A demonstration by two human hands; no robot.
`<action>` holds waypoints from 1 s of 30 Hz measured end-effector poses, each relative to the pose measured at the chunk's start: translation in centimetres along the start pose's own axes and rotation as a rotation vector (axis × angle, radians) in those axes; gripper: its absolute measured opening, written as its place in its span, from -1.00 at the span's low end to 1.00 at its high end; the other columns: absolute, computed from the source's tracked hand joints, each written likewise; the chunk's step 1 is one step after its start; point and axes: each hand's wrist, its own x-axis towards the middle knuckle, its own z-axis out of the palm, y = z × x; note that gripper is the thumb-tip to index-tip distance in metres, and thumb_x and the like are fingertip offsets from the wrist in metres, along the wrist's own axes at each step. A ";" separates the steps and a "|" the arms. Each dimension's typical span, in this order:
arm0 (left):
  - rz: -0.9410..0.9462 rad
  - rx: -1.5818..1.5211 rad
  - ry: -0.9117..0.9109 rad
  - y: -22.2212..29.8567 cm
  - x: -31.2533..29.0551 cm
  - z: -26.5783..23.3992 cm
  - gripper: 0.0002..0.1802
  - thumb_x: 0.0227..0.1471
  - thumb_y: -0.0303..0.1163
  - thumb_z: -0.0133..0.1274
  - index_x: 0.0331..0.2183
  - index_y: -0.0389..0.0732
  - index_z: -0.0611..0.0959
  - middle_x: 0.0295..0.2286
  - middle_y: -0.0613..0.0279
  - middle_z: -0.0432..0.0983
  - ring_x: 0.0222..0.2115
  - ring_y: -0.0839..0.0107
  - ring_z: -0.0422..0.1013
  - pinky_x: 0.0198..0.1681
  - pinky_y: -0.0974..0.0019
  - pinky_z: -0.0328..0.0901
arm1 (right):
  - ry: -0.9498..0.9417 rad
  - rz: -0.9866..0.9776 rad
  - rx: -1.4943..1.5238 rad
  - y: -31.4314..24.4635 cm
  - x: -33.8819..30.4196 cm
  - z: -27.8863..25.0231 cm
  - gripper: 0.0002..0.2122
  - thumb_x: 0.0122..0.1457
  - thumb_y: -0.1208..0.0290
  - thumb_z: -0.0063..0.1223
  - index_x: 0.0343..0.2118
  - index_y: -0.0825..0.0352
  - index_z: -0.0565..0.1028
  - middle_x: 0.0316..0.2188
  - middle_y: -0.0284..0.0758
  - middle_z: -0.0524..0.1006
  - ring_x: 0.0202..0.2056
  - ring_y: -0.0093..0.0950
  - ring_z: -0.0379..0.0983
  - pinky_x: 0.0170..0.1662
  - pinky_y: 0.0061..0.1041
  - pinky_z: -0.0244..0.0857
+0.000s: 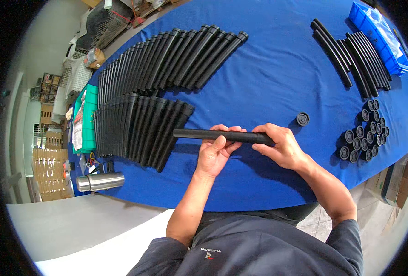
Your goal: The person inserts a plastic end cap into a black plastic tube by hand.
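A black tube (192, 133) lies level across both hands, above the blue cloth near the table's front. My left hand (214, 154) grips its middle, thumb on the near side and fingertips showing beyond. My right hand (279, 145) is closed around the right end, where a wider black cap (261, 138) shows partly between the fingers. Beyond my right hand a single round black cap (302, 119) rests on the cloth. To the left of my left hand are a near row of capped black tubes (144, 131) and a far row of similar tubes (176, 60).
At right stand several round black caps (360, 144), with loose black tubes (365, 64) behind them beside a blue bin (397, 69). A green bin (90, 117) and a steel flask (100, 182) stand at the left edge. The table has a blue cloth (263, 60).
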 end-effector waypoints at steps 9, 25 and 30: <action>0.016 -0.073 -0.015 0.0 0.1 0.5 -0.70 0.10 -0.50 0.12 -0.10 -0.19 0.51 -0.02 -0.13 0.45 0.13 -0.07 0.28 0.14 -0.01 0.34 | 0.171 -0.188 -0.124 0.3 0.0 1.3 -0.71 0.05 0.51 0.23 -0.15 0.40 0.46 -0.31 -0.11 0.50 -0.28 -0.16 0.50 -0.25 -0.31 0.38; 0.040 0.032 0.005 0.8 -0.1 -0.4 -0.64 0.01 -0.52 0.21 -0.11 -0.18 0.51 -0.09 -0.03 0.50 0.09 -0.04 0.33 0.15 -0.07 0.30 | 0.029 -0.076 0.075 1.1 0.4 0.8 -0.70 0.07 0.35 0.19 -0.21 0.44 0.46 -0.38 -0.03 0.52 -0.30 -0.03 0.49 -0.23 -0.19 0.36; 0.023 0.015 0.055 1.2 0.2 0.6 -0.64 0.08 -0.51 0.14 -0.06 -0.23 0.48 -0.03 -0.10 0.45 0.11 -0.02 0.31 0.17 -0.05 0.31 | 0.142 -0.156 0.053 1.5 0.3 1.8 -0.70 0.08 0.40 0.19 -0.17 0.42 0.42 -0.38 -0.11 0.48 -0.33 -0.13 0.48 -0.31 -0.25 0.34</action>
